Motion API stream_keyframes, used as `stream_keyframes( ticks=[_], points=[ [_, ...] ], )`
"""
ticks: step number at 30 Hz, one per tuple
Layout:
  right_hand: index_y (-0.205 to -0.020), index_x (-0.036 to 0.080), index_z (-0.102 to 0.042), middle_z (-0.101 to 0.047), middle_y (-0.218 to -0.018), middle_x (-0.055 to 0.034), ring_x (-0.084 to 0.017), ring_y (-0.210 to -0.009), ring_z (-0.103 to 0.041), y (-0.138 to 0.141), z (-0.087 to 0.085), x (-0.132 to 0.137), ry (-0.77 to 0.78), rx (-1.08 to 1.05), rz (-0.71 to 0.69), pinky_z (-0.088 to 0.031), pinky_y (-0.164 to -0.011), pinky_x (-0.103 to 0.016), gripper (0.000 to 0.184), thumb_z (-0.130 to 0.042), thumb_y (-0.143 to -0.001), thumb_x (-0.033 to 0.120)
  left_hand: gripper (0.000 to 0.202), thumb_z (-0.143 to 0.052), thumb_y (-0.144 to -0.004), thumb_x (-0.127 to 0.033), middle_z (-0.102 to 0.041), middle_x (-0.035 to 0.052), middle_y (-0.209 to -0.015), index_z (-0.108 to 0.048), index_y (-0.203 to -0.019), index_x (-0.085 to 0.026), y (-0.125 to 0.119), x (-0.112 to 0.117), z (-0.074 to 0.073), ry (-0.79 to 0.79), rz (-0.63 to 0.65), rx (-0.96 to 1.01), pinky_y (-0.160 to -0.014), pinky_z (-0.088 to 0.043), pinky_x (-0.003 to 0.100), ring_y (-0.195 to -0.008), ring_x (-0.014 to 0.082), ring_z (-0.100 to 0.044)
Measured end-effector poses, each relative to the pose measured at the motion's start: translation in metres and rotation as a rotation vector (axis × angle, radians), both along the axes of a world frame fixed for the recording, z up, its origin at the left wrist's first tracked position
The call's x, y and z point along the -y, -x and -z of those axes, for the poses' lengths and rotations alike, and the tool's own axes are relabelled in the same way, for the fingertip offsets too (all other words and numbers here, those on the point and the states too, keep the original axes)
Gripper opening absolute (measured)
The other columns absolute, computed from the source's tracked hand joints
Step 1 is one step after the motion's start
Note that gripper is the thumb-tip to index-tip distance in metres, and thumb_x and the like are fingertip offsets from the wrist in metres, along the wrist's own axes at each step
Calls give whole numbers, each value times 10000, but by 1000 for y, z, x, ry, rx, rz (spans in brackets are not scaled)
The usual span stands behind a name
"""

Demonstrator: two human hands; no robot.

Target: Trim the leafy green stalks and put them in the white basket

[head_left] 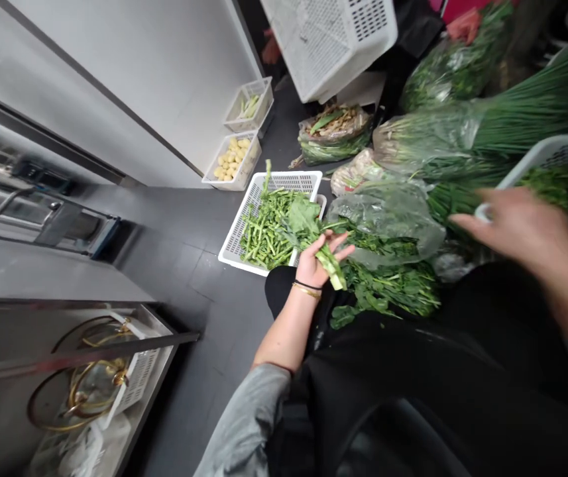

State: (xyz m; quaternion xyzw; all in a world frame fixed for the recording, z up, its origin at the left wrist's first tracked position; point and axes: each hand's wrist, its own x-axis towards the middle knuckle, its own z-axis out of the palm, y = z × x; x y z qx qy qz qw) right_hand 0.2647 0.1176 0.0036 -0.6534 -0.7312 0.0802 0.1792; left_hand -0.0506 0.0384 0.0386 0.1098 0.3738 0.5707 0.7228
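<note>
A leafy green stalk (329,264) lies across the palm of my left hand (314,260), its pale cut end pointing toward me and its leaves over the basket. My left fingers are partly spread around it. Just beyond sits a white perforated basket (236,246) with cut green stalks (266,232) in it. My right hand (522,222), smeared by motion, is at the right, beside the rim of another white basket (552,151) holding leafy greens. Whether it grips anything does not show. Loose leafy greens (396,288) lie in front of my lap, partly under clear plastic (388,215).
Bagged long green stems (522,109) and a bag of brownish trimmings (336,129) lie beyond. A tilted white crate (333,40) is at the top. Bins of peeled potatoes (231,159) and pale green pieces (250,106) stand by the wall. A metal shelf (164,339) is at left.
</note>
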Motion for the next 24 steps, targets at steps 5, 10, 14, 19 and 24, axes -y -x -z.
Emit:
stream_keyframes(
  ticks=[5, 10, 14, 19, 24],
  points=[
    [-750, 181, -637, -601, -565, 16, -119, -495, -537, 139, -26, 36, 559, -778, -575, -397, -473, -240, 354, -639, -701, 532, 197, -622, -801, -259, -680, 123, -1003, -637, -956, -138, -36, 2, 3, 63, 132, -59, -790, -543, 369, -1049, 272, -619],
    [-615, 172, -531, -565, -438, 9, -102, -373, -504, 145, -13, 38, 747, -1229, -323, -419, -402, -231, 444, -744, -581, 560, 169, -612, -812, -213, -680, 128, -996, -632, -943, -108, -11, 15, 9, 74, 48, -85, -788, -532, 336, -1024, 247, -630],
    [-645, 177, -531, -592, -475, -8, -121, -392, -530, 134, -14, 33, 734, -1276, -249, -454, -432, -261, 493, -742, -542, 611, 133, -566, -841, -232, -685, 105, -923, -624, -883, -120, -9, 26, 18, 116, 33, -110, -646, -512, 252, -858, 187, -663],
    [-563, 177, -533, -578, -542, -33, -113, -479, -509, 149, -24, 45, 159, -618, -422, -348, -466, -238, 424, -511, -823, 511, 207, -719, -694, -248, -644, 49, -686, -579, -765, -113, -33, 39, 22, 54, 140, -68, -419, -380, 187, -482, 91, -548],
    [-615, 199, -610, -608, -641, -43, -108, -540, -514, 143, -22, 82, -103, -225, -902, -280, -477, -239, 357, -445, -884, 368, 271, -744, -648, -309, -571, 2, -524, -566, -670, -106, -21, 38, 19, 51, -87, -221, -359, -288, 167, -370, 41, -438]
  ],
)
